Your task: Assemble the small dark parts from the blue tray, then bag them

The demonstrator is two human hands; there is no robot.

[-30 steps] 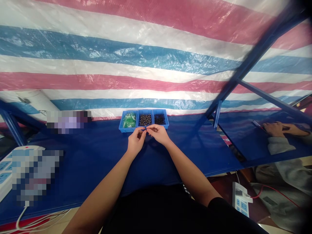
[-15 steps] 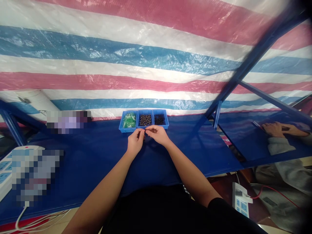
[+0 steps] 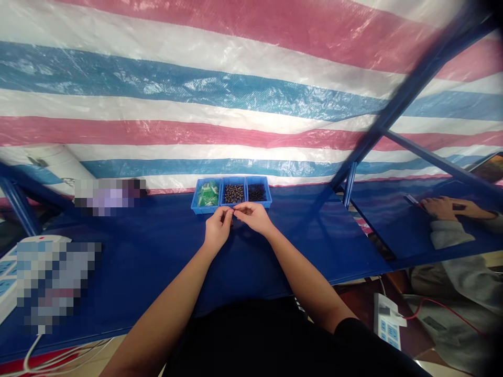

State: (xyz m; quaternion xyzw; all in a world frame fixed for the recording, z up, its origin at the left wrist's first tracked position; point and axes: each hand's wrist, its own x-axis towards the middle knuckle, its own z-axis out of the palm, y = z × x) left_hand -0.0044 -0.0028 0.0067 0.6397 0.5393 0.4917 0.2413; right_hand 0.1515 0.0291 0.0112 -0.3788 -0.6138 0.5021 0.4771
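From my end: L hand (image 3: 217,229) and R hand (image 3: 253,218) meet at centre of bench (image 3: 157,272), fingers (image 3: 226,211) narrow, both sets pinched on a small dark part (image 3: 231,219), too tiny to ID, just in front of blue parts tray (image 3: 207,208). Tray has 3 compartments: green items in L one, dark bits in mid + R ones. Bench top = navy cloth, w/ white power strip (image 3: 8,277) at L edge, partly behind blur. Blurred patch also sits back L. Striped red/white/blue tarp (image 3: 251,104) hangs behind bench, blue steel frame (image 3: 408,99) crosses it on R. Co-worker's hand (image 3: 444,208) + grey sleeve (image 3: 451,235) on blue surface far R. Floor lower R: 2nd power strip (image 3: 387,329), red cable (image 3: 444,309).
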